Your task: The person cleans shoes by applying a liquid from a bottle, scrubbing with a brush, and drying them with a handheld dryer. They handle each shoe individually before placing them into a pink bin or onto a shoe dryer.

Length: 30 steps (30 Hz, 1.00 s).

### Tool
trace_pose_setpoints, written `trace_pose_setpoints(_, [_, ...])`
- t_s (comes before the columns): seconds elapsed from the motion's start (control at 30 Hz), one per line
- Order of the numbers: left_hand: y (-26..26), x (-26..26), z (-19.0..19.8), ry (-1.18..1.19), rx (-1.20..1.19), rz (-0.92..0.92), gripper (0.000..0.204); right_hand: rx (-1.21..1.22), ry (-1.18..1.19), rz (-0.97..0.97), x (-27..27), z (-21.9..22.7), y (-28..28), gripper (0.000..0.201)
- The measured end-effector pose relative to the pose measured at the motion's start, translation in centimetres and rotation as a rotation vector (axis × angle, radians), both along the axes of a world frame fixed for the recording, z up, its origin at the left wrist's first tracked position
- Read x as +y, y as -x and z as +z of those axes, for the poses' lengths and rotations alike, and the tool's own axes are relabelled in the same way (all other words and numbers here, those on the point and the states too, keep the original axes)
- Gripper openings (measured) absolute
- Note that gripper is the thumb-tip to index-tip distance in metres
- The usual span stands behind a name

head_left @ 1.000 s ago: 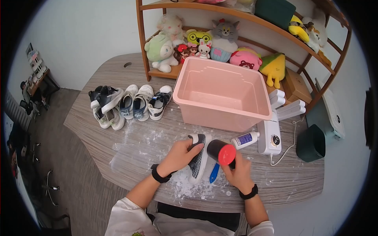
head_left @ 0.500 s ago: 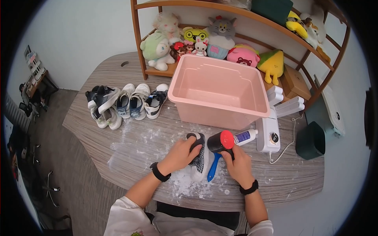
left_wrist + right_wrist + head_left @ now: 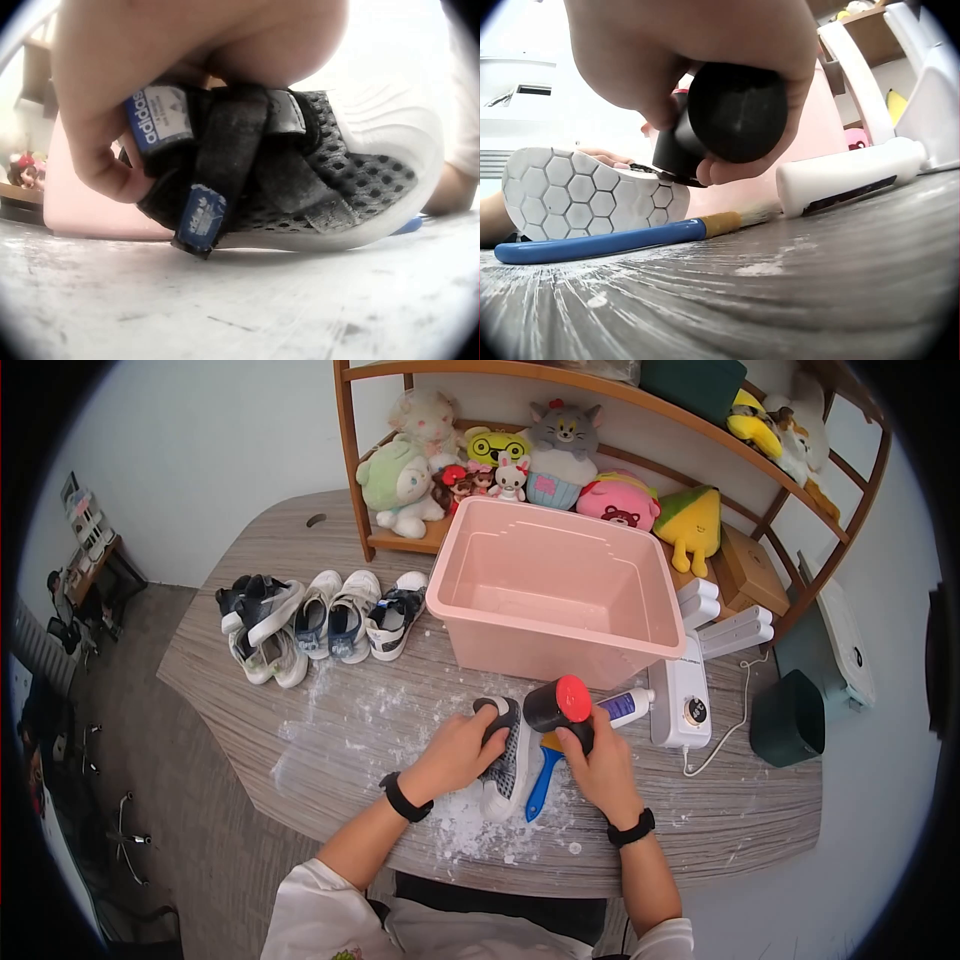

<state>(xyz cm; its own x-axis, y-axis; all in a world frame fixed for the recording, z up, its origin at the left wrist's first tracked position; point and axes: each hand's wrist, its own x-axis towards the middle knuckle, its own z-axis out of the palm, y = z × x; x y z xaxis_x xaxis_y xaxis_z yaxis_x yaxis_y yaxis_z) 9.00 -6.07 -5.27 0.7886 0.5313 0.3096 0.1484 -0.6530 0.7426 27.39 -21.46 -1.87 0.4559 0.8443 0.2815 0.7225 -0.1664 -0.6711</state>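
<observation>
My left hand (image 3: 457, 757) grips the heel end of a dark mesh shoe (image 3: 508, 772) with a white toe, which stands on its side on the table. In the left wrist view the shoe (image 3: 360, 184) shows two loose-looking straps. My right hand (image 3: 604, 770) holds the handle of a black tool with a red round end (image 3: 573, 698), beside the shoe's heel. The right wrist view shows the handle's black end (image 3: 737, 112) in my curled fingers. A blue-handled brush (image 3: 543, 785) lies between the shoe and my right hand.
Beyond my hands stands a pink bin (image 3: 560, 638). Several shoes (image 3: 352, 618) are at the left. A white bottle (image 3: 627, 706), a white device (image 3: 680, 695) and a dark green bin (image 3: 788, 722) are at the right. White powder (image 3: 480, 830) is scattered on the table.
The right hand and black tool have moved away from me, the red end now further up the view. The shoe has tilted, and more of the brush shows.
</observation>
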Motion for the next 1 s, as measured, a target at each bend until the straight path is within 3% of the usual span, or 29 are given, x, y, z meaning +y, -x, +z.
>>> trace_pose_setpoints(0.23, [0.0,0.0,0.1,0.007,0.016,0.015,0.018,0.165,-0.129,0.114,0.1,-1.1,-0.6,0.045])
trace_pose_setpoints(0.63, [0.2,0.0,0.1,0.015,-0.003,0.043,0.019,0.038,-0.159,0.307,-1.9,0.0,-0.8,0.044])
trace_pose_setpoints(0.87, [0.2,-0.1,0.1,0.049,0.027,0.056,0.018,-0.03,-0.176,0.24,-1.9,0.4,-0.7,0.043])
trace_pose_setpoints(1.0, [0.3,-0.1,0.2,0.062,0.059,0.061,0.017,-0.004,-0.165,0.386,-2.9,1.1,-1.3,0.042])
